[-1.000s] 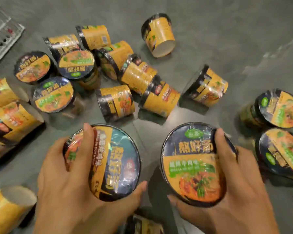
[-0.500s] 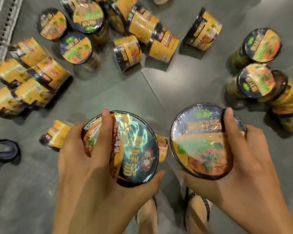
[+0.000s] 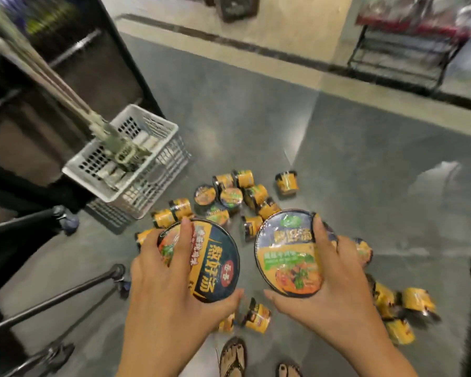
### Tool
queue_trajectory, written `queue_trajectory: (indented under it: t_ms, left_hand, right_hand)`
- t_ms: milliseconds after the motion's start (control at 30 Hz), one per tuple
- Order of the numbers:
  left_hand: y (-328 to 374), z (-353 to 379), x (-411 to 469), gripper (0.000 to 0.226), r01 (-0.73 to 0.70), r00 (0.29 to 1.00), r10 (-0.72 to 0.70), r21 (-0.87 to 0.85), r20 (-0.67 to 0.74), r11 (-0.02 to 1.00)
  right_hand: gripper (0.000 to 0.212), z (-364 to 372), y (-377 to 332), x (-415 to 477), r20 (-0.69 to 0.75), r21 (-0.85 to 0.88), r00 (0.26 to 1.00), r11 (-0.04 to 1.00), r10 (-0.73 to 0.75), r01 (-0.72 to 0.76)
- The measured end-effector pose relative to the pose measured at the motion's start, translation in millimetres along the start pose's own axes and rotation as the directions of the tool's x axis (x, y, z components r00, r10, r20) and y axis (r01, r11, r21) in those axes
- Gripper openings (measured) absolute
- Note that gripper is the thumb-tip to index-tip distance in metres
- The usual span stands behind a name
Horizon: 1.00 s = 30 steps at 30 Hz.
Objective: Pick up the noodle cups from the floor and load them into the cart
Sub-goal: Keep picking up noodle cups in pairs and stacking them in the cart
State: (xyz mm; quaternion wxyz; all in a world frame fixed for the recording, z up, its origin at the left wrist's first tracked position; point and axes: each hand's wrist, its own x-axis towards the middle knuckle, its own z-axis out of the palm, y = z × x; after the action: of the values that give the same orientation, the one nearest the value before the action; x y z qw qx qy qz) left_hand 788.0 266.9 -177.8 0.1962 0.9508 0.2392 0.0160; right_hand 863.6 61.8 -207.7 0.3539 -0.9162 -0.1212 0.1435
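Observation:
My left hand [image 3: 161,289] grips a yellow-and-dark noodle cup [image 3: 215,265] by its lid, index finger across the top and thumb under the rim. My right hand [image 3: 335,284] grips a second noodle cup [image 3: 283,257] the same way. Both cups are held high above the grey floor [image 3: 351,172]. Several more noodle cups [image 3: 229,197] lie scattered on the floor below and beyond my hands, some upright, some on their sides. At the left edge stands the cart [image 3: 25,126], a dark frame with black bars and wheels.
A white perforated plastic crate [image 3: 158,170] sits on the floor beside the cart, with a grey pole and clamp [image 3: 120,153] over it. More cups [image 3: 403,303] lie at the lower right. My sandalled feet [image 3: 233,357] are at the bottom. A black rack [image 3: 403,58] stands far right.
The view has risen and pulled back from the floor. Both hands have lifted their cups higher; the cups on the floor look smaller, and the cart and crate have come into sight.

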Motion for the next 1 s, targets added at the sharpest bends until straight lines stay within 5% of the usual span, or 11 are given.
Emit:
queue_trajectory:
  t_ms: [367, 433, 500, 633, 800, 1000]
  left_hand:
    - [-2.3, -140.5, -184.2, 0.125, 0.379, 0.925, -0.378, -0.048, 0.026, 0.924]
    - [-20.9, -147.3, -223.2, 0.127, 0.482, 0.876, -0.481, -0.04, 0.047, 0.875]
    - [-45.5, -150.4, -261.0, 0.126, 0.541, 0.84, -0.542, -0.044, -0.013, 0.84]
    - [-82.7, -177.1, -316.6, 0.129, 0.713, 0.694, -0.718, -0.092, -0.05, 0.696]
    - [-137.0, -225.6, -368.8, 0.127, 0.811, 0.557, -0.827, -0.165, -0.079, 0.562]
    - [-220.0, -268.5, -431.4, 0.125, 0.834, 0.439, -0.868, -0.253, -0.233, 0.49]
  right_hand:
    - [0.128, -82.2, -113.6, -123.8, 0.328, -0.14, 0.926, 0.96, -0.185, 0.242]
    - [0.111, -79.2, -122.7, -148.2, 0.227, -0.139, 0.913, 0.916, -0.34, 0.376]
    - [0.087, -75.5, -131.8, -168.5, 0.285, -0.063, 0.9, 0.93, -0.33, 0.361]
    - [0.124, -32.2, -133.8, -173.9, 0.502, -0.117, 0.859, 0.976, -0.102, 0.183]
    - [0.141, -2.2, -250.5, -177.8, 0.608, -0.129, 0.728, 0.866, -0.316, 0.483]
    - [0.119, 80.6, -343.8, -220.7, 0.654, 0.01, 0.571, 0.761, -0.496, 0.649]
